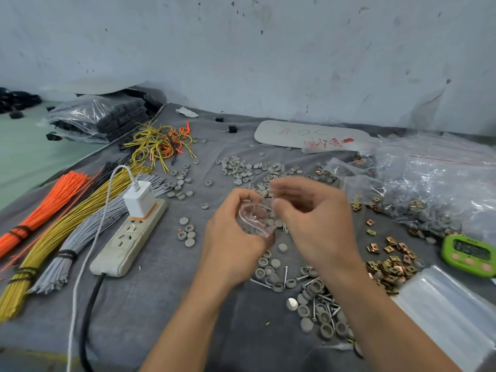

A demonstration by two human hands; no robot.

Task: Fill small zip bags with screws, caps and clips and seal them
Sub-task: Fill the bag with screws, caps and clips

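My left hand (230,232) grips a small clear zip bag (253,218) with a red seal line, held above the grey cloth. My right hand (311,213) is beside it, blurred, with fingers curled at the bag's mouth; what it holds I cannot tell. Grey round caps (241,169) lie scattered behind my hands. More caps mixed with silver screws (319,304) sit in front of my right wrist. Brass-coloured clips (389,261) are heaped to the right.
A white power strip (128,237) with a charger lies at the left, beside bundles of orange, yellow and grey wires (67,224). A pile of filled zip bags (434,189) is at the right, with a green timer (469,252) and a stack of empty bags (451,312).
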